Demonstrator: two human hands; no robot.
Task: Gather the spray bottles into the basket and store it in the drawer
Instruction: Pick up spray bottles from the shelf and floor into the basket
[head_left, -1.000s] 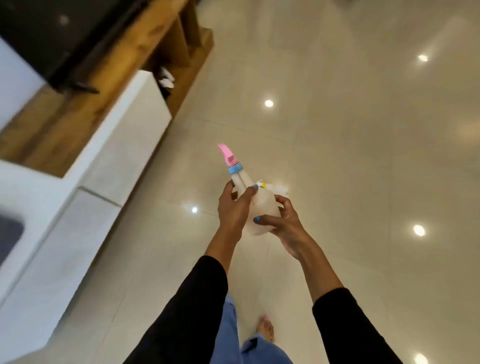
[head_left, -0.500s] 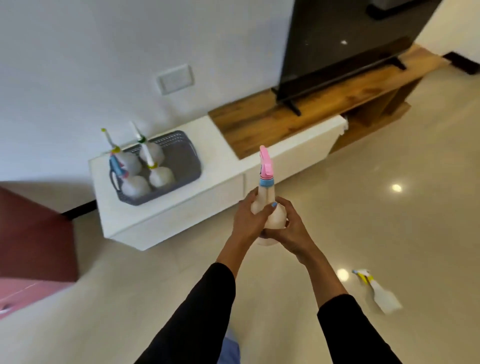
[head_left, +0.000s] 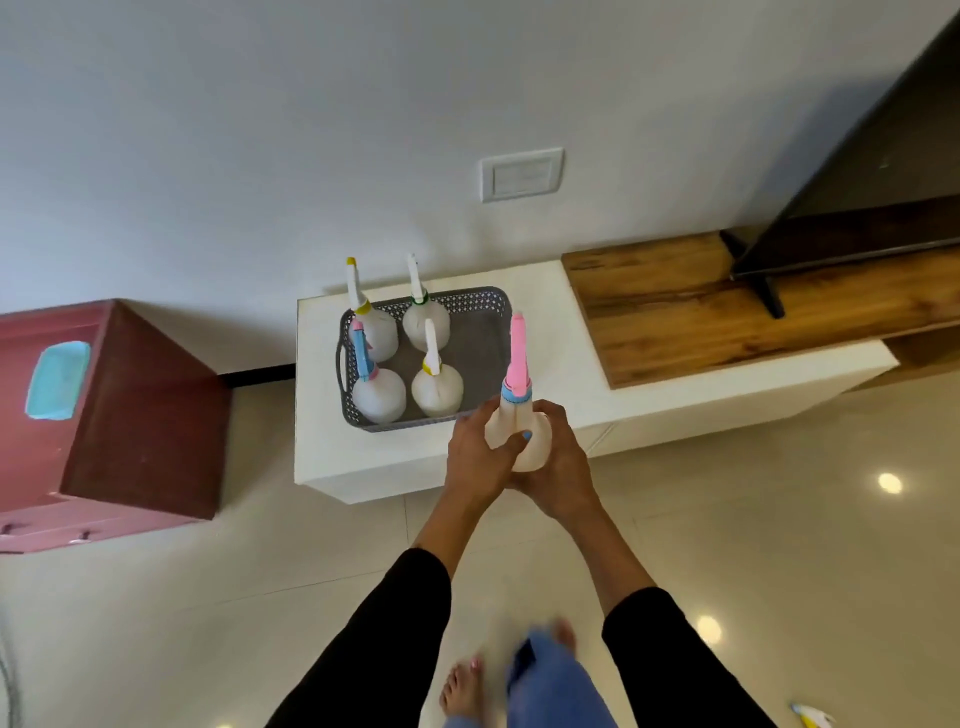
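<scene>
A plain pale wall (head_left: 260, 130) carries a white blank cover plate (head_left: 521, 174). Against it stands a low white cabinet (head_left: 395, 467) joined to a wooden shelf (head_left: 701, 306) that bears a dark screen (head_left: 883, 156) on a black foot. To the left sits a reddish-brown cabinet (head_left: 140, 415). The glossy cream floor tiles (head_left: 208, 623) mirror round ceiling lights (head_left: 889, 482).

The held spray bottle (head_left: 522, 439) is milky white with a pink nozzle and a blue collar. The basket (head_left: 480, 322) is grey with a perforated lattice pattern. The surface (head_left: 332, 457) is white, beside a brown wood-grain shelf (head_left: 727, 306) and a dark red cabinet (head_left: 140, 415). The sleeves (head_left: 395, 634) are black.
</scene>
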